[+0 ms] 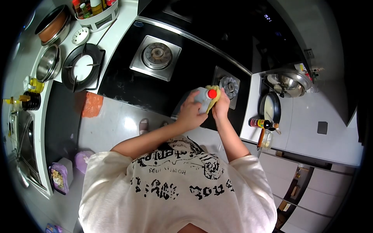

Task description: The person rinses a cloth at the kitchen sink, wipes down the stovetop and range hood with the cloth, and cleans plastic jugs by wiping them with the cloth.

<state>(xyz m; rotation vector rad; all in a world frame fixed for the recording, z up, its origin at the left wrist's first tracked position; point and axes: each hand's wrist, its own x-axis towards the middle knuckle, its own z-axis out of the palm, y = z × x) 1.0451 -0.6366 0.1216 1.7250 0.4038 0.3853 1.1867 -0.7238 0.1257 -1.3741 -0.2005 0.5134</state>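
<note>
My left hand (190,113) is wrapped round a greyish plastic bottle (200,97) with a red cap (211,93). The bottle is held up in front of my body, over the near edge of the black cooktop (186,73). My right hand (221,104) is closed on a yellow cloth (214,101), which lies against the bottle's right side just by the cap. Most of the bottle's lower part is hidden behind my left hand and forearm. Past my right hand is the right burner (229,86), its middle covered in something shiny and crumpled.
The left burner (157,54) has its grate off; a black pan (83,66) with a pan support on it stands on the left counter. Steel bowls (47,64) and a condiment rack (99,23) are nearby. On the right are a pan (271,106), a sauce bottle (259,123) and a wok (287,84).
</note>
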